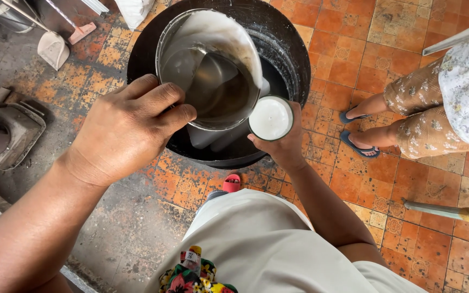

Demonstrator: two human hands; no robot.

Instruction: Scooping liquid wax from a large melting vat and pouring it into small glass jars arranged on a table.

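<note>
We are looking straight down at a large black tub (294, 49) standing on the orange-tiled floor (386, 179), and both of our hands are working over its near rim. Our left hand (128, 127) is closing around the near-left rim of a steel pot (208, 68), fingers curling over the edge and thumb outside, and is holding it tilted over the tub; a white coating is clinging to the pot's far inner wall while a darker liquid is pooling at the bottom. Our right hand (284, 146) is gripping a small round cup (270, 118) brimful of white liquid, holding it upright just beside the pot's right rim, nearly touching it. So the cup is lying to the right of the pot's mouth and slightly nearer to us, and the right hand is the one nearer to it. At the right edge of the floor another person's feet in blue sandals (358, 142) are standing well apart from the tub. A pale scoop (54, 49) is lying by the far-left corner.
</note>
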